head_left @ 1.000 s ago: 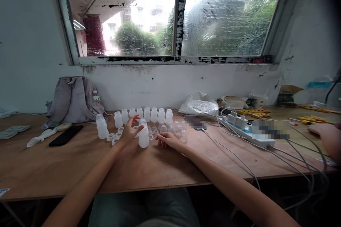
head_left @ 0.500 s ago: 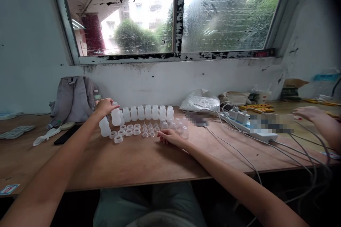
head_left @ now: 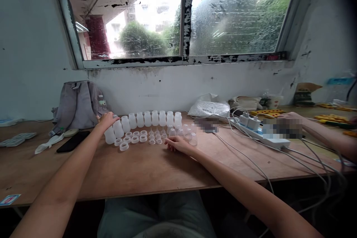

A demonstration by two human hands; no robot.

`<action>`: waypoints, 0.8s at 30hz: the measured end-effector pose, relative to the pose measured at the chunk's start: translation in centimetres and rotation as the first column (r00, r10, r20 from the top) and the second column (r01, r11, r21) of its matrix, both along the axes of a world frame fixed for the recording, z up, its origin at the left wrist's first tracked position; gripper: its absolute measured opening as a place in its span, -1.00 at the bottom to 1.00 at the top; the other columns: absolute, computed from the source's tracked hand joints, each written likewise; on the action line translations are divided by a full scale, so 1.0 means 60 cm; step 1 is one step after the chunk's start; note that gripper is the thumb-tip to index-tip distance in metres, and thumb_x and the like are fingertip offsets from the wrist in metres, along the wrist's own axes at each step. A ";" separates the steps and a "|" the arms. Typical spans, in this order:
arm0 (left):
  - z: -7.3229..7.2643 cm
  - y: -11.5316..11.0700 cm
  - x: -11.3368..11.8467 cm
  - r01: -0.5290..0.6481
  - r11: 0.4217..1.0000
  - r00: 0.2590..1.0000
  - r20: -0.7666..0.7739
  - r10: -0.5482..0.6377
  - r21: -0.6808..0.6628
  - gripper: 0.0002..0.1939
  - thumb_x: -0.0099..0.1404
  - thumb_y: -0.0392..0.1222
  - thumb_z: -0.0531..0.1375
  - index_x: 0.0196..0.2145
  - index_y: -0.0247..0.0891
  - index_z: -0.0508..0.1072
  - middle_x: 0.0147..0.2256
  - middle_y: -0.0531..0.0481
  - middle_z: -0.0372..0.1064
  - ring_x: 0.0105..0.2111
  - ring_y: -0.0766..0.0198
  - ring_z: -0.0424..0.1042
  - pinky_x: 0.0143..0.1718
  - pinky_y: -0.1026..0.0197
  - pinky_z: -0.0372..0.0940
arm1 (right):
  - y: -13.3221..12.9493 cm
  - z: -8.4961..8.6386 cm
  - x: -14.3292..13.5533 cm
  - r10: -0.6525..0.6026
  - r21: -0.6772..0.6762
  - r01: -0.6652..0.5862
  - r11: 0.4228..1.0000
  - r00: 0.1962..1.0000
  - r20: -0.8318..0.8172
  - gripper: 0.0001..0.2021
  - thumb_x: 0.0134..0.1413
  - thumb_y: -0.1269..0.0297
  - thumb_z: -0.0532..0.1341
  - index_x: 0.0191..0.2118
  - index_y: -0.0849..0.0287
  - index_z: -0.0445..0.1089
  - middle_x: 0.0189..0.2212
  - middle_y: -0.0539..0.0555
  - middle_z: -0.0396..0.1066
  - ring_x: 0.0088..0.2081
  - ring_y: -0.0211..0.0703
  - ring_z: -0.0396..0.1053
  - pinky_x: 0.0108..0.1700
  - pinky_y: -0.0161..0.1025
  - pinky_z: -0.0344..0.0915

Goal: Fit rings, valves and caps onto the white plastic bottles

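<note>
Frosted white bottles (head_left: 147, 119) stand upright in a curved row along the back of the table. At the row's left end my left hand (head_left: 108, 121) is closed around the top of a frosted bottle (head_left: 118, 130), beside the leftmost bottle (head_left: 109, 135). Translucent white collar rings (head_left: 135, 138) lie in rows before the bottles. To their right sit small clear nipples (head_left: 151, 139). My right hand (head_left: 176, 144) rests on the table with fingers curled, close to the nipples and clear dome caps (head_left: 192, 138). Nothing shows in its fingers, though their undersides are hidden.
A grey backpack (head_left: 78, 104), a black phone (head_left: 73, 141) and a white strip of material (head_left: 48, 144) lie left. A plastic bag (head_left: 210, 106) stands behind, with a power strip (head_left: 272, 138) and cables rightward. Another person's hand (head_left: 291, 118) reaches in at far right.
My left hand has moved left and down, and its raised bottle now stands in line with the row. My right hand stays put. The other person's hand has moved left.
</note>
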State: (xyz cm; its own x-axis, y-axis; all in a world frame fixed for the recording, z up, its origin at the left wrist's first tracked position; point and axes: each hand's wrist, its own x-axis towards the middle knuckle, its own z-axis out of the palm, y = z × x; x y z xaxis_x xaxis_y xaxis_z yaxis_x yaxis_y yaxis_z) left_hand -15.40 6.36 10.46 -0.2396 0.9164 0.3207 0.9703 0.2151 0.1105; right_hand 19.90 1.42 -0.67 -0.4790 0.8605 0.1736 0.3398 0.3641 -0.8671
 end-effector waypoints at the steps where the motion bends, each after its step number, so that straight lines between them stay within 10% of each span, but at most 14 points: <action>1: -0.001 0.000 0.002 0.002 1.000 1.000 -0.005 -0.002 0.005 -0.54 0.09 0.12 0.05 -0.17 -0.23 0.37 -0.14 -0.24 0.37 -0.11 -0.09 0.28 -0.10 -0.09 0.01 | 0.000 0.000 0.000 0.000 0.005 0.000 1.000 1.000 0.002 -0.54 -0.01 -0.11 0.02 -0.42 0.25 0.34 -0.59 0.01 0.32 -0.62 -0.37 0.23 -0.57 -0.41 0.16; 14: -0.008 -0.008 0.016 0.000 0.999 0.996 -0.086 0.003 0.039 -0.53 0.14 0.06 0.00 -0.13 -0.34 0.33 -0.20 -0.35 0.37 -0.14 -0.09 0.31 -0.07 -0.14 -0.03 | -0.001 -0.004 -0.002 -0.038 0.088 0.035 0.995 0.999 0.036 -0.60 0.06 -0.01 -0.01 -0.41 0.25 0.33 -0.58 0.02 0.33 -0.62 -0.35 0.24 -0.57 -0.40 0.16; 19: -0.015 -0.018 0.033 0.007 0.974 0.998 -0.069 0.008 0.225 -0.44 0.13 -0.01 0.03 0.03 -0.38 0.15 -0.04 -0.37 0.23 -0.02 -0.12 0.17 -0.05 -0.17 -0.06 | -0.018 0.005 -0.005 -0.221 0.395 0.162 0.904 0.969 0.110 -0.70 0.07 0.12 0.03 -0.41 0.22 0.38 -0.53 0.06 0.36 -0.52 -0.27 0.28 -0.45 -0.33 0.21; 24: -0.043 -0.041 0.090 0.347 0.871 0.936 -0.194 -0.295 0.349 -0.67 0.19 -0.10 -0.01 -0.14 -0.28 0.33 -0.09 -0.17 0.29 -0.08 0.04 0.21 -0.08 0.05 0.06 | -0.028 0.000 -0.010 -0.149 0.522 -0.020 0.852 0.949 0.279 -0.62 0.07 0.08 0.04 -0.01 0.08 0.26 -0.01 0.15 0.22 0.02 -0.03 0.14 0.03 -0.09 0.06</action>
